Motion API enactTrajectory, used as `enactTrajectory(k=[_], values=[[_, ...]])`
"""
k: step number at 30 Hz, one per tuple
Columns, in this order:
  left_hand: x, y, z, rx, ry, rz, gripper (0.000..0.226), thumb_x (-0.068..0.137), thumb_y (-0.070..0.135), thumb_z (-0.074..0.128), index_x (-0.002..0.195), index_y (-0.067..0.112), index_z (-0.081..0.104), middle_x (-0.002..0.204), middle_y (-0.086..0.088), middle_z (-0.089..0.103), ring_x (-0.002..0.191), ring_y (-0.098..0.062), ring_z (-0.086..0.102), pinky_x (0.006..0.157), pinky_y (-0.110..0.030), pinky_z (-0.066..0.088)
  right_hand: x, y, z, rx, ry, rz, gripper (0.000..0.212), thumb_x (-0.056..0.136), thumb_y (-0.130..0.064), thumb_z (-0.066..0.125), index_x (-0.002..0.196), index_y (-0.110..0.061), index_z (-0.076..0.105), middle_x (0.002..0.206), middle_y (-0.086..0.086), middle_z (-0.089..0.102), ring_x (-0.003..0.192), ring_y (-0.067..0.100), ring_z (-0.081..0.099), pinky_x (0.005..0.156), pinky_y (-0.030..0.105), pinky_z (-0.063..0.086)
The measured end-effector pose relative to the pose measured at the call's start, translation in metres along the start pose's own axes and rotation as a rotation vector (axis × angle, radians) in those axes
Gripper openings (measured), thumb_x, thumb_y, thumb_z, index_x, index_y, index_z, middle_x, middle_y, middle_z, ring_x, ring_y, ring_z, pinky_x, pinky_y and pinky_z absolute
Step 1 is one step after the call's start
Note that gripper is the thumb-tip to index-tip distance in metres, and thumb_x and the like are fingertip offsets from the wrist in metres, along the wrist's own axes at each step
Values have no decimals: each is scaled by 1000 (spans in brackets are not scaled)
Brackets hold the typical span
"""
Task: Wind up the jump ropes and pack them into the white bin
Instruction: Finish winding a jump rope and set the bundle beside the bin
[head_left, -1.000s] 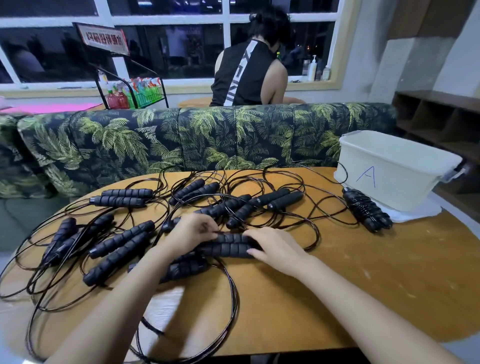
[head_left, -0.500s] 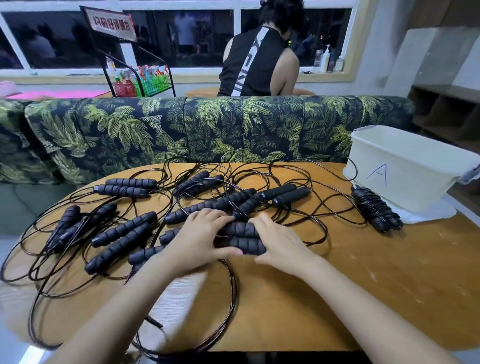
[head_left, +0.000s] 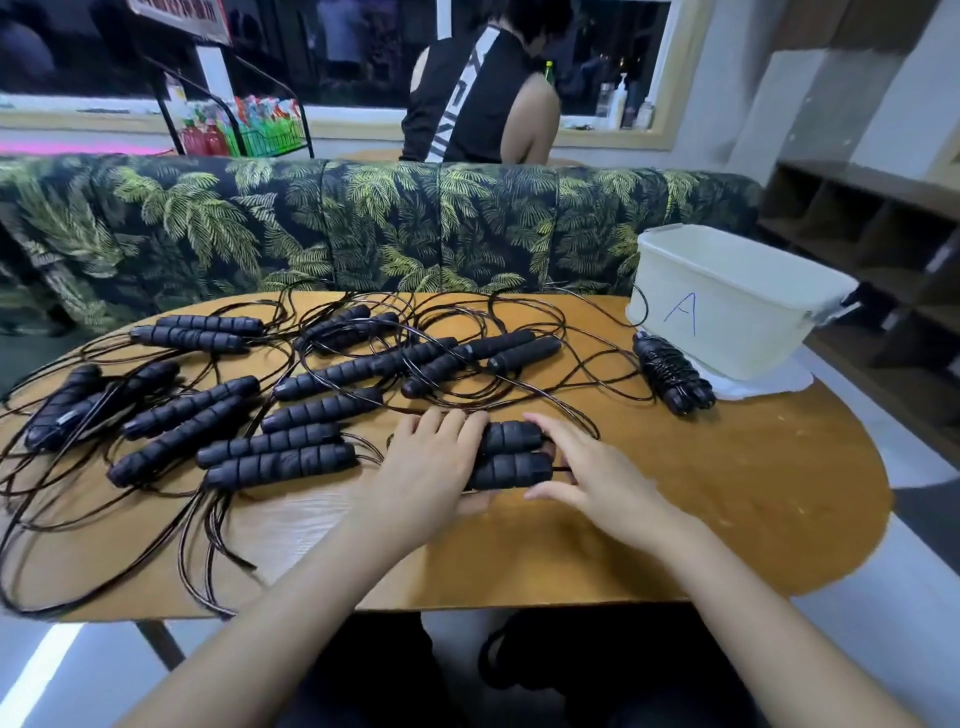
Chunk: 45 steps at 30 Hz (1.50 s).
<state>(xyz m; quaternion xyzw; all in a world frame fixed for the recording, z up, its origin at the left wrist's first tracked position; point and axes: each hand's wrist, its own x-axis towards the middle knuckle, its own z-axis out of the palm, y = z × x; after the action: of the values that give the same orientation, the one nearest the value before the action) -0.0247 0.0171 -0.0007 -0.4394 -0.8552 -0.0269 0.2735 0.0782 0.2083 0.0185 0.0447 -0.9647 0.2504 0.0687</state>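
Near the worktop's (head_left: 727, 499) front edge, I've pulled one pair of handles (head_left: 511, 454) together: left hand (head_left: 431, 462) curls its fingers over them, right hand (head_left: 587, 478) seemingly pinches their ends. Winding next; bin (head_left: 727, 312) waits at the far-right corner.

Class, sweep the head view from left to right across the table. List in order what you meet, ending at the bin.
leftmost handle pair → lying handle pair → left hand → gripped handle pair → right hand → wound rope bundle → white bin
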Motion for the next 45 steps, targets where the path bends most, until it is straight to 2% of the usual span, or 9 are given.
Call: enactTrajectory(k=[9,13,18,21,24,27,33,40,45], values=[[-31,16,33,-41,-182,2,75,72,67,37,120,12,54,102,-4,59,83,-26,58,69,-38,48,-9,15,36,-75,-33,25,84,76,-57,69,147,-31,33,101,-23,40,97,9,50,81,23,38],[-35,18,38,-50,-255,-73,81,70,80,33,123,22,51,98,-3,58,86,-28,56,81,-46,48,-12,21,44,-55,-60,65,84,77,-57,68,148,-35,29,118,-19,51,106,11,51,85,21,34],[-30,16,29,-134,-265,-141,81,72,80,33,126,20,48,100,1,60,88,-26,61,74,-40,47,-12,23,39,130,-88,124,85,80,-50,70,150,-37,23,136,-15,47,124,7,45,103,28,38],[-15,10,8,-454,-201,-309,73,73,72,52,126,22,48,111,5,59,101,-19,56,81,-34,44,-8,31,29,91,134,136,51,92,-32,59,140,-25,44,123,-11,58,114,8,54,99,33,46],[3,11,-17,-843,-89,-433,43,79,52,66,109,26,49,93,14,58,82,5,53,66,-13,39,-1,34,23,151,407,150,16,99,-15,50,107,-14,64,95,-6,67,92,3,63,81,25,51],[21,20,-28,-1177,-40,-502,23,87,26,67,103,16,52,79,13,55,67,12,52,61,-7,38,9,14,29,535,388,180,30,103,-14,41,86,-4,63,81,-7,66,81,-8,59,77,7,40],[34,30,-28,-1597,-152,-529,31,96,28,52,115,2,53,62,1,55,58,-13,49,49,-16,38,21,-4,38,915,207,174,35,99,-33,38,80,-16,62,82,-5,71,89,8,65,93,21,48],[31,19,-30,-1558,-317,-411,31,96,33,55,107,5,51,72,-16,62,57,-12,55,49,-16,42,21,-1,31,714,105,174,41,105,-21,36,78,-5,63,79,-3,68,84,3,63,81,13,47],[26,25,-25,-1489,-259,-328,48,76,43,70,109,13,52,89,-16,66,85,-29,65,83,-41,53,24,3,40,343,154,300,28,99,-15,44,80,-12,64,79,-3,66,78,17,61,74,37,49]])
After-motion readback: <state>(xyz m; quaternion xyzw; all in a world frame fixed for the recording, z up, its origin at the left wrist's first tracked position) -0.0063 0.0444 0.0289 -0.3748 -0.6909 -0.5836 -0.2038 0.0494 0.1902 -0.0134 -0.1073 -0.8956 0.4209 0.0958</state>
